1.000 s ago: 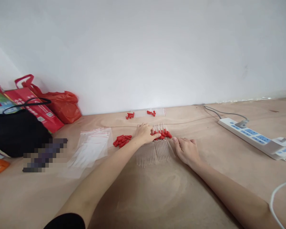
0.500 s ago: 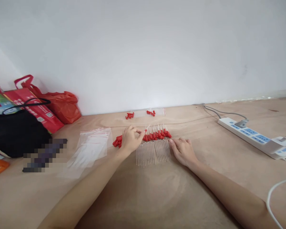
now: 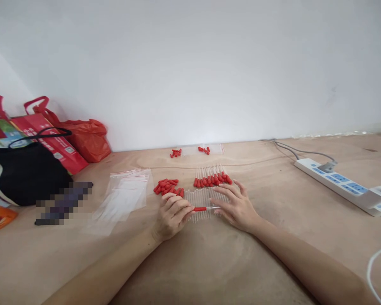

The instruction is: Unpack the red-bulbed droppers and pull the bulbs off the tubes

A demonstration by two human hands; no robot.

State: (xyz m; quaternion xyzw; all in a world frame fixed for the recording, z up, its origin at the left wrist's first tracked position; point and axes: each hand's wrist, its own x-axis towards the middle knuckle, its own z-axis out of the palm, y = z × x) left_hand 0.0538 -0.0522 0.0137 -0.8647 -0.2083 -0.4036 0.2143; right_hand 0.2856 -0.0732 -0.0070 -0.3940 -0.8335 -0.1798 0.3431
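Observation:
Over the near row of clear tubes [image 3: 198,195], my left hand [image 3: 174,216] pinches a red rubber bulb [image 3: 200,209] that lies sideways. My right hand [image 3: 238,207] has its thumb and index finger on a clear dropper tube [image 3: 212,207], its other fingers stretched above the row. The tube's left end meets the bulb's right end; how far it sits inside cannot be made out. Just beyond, a row of droppers [image 3: 212,180] with red bulbs lies side by side, tips towards the wall. A pile of loose red bulbs [image 3: 167,185] lies behind my left hand.
Clear zip bags [image 3: 123,195] lie at the left, near a black bag [image 3: 28,173] and red bags [image 3: 89,140]. Small red bulbs [image 3: 176,153] and a clear packet [image 3: 190,150] lie by the wall. A power strip [image 3: 339,182] with cables stands at the right.
My left hand has left the far dropper row and come nearer with a red bulb. My right hand has moved from beside the tubes onto one tube, which now meets the bulb.

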